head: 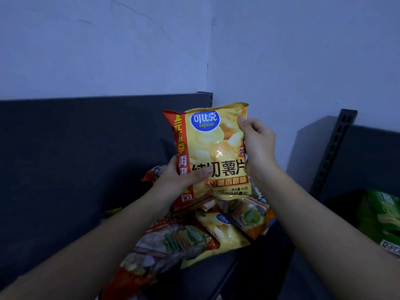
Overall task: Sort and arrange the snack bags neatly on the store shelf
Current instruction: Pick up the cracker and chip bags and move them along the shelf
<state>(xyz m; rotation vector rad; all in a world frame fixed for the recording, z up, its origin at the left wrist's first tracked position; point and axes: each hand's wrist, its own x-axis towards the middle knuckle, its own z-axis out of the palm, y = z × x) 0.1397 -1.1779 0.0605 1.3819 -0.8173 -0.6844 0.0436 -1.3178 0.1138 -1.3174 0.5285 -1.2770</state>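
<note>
A yellow chip bag (213, 148) with a blue round logo and an orange side strip stands upright in the air above the shelf. My left hand (181, 176) grips its lower left edge, thumb across the front. My right hand (257, 144) grips its right edge near the top. Below it lies a loose heap of snack bags (194, 237): another yellow chip bag (225, 232), and orange bags printed with food pictures, overlapping one another.
The dark shelf back panel (86, 159) runs along the left. A slotted metal upright (333, 152) stands at the right, with a green snack bag (381, 219) on the neighbouring shelf beyond it. A pale wall rises behind.
</note>
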